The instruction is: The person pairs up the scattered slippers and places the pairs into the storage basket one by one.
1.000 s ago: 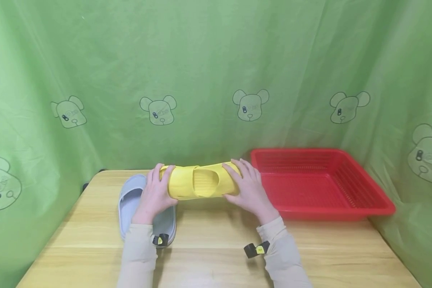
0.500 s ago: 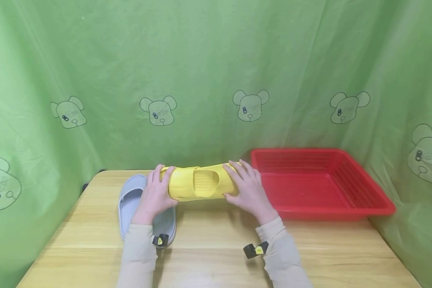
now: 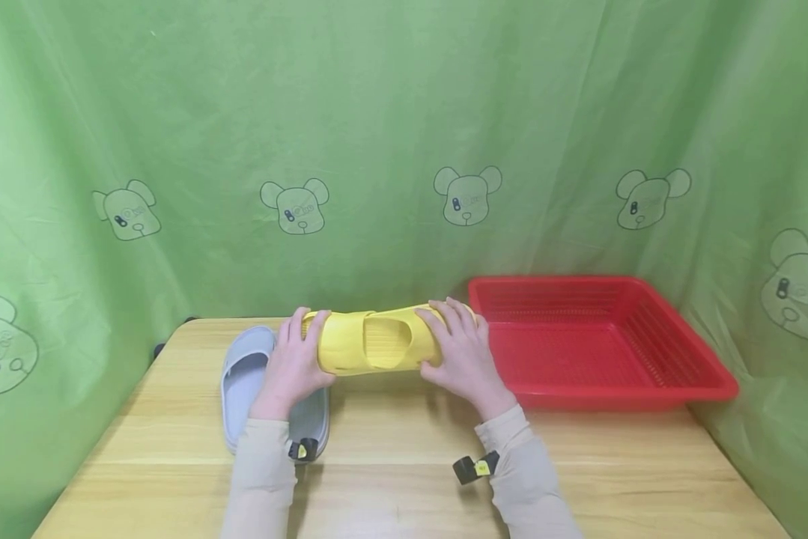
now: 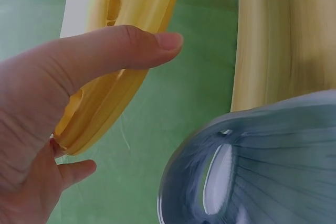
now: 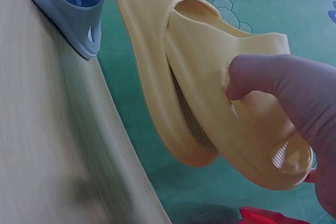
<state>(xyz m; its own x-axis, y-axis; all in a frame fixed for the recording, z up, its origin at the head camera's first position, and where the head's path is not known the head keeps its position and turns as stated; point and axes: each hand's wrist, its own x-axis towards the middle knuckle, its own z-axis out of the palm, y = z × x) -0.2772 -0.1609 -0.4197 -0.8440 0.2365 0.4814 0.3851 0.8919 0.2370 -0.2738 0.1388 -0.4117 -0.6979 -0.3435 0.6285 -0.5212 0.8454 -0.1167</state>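
Note:
A pair of yellow slippers (image 3: 343, 343), nested together, is held sideways above the table by both hands. My left hand (image 3: 292, 370) grips the left end, its thumb (image 4: 121, 51) along the near side. At the right end, my right hand (image 3: 467, 363) has its fingers over the top and its thumb pressed at a side hole of the slipper. In the right wrist view the two yellow slippers (image 5: 205, 51) overlap, one strap tucked against the other. Grey-blue slippers (image 3: 245, 378) rest on the table beneath my left hand and forearm, partly hidden by them.
A red plastic basket (image 3: 696, 393) with slotted walls stands at the back right of the wooden table (image 3: 404, 479). Its left rim comes close to my right hand. Green curtains (image 3: 377, 97) printed with bear heads enclose the back and sides.
Both hands keep their hold on the yellow slippers, which have shifted only very slightly to the right. The grey-blue slippers and basket stay put.

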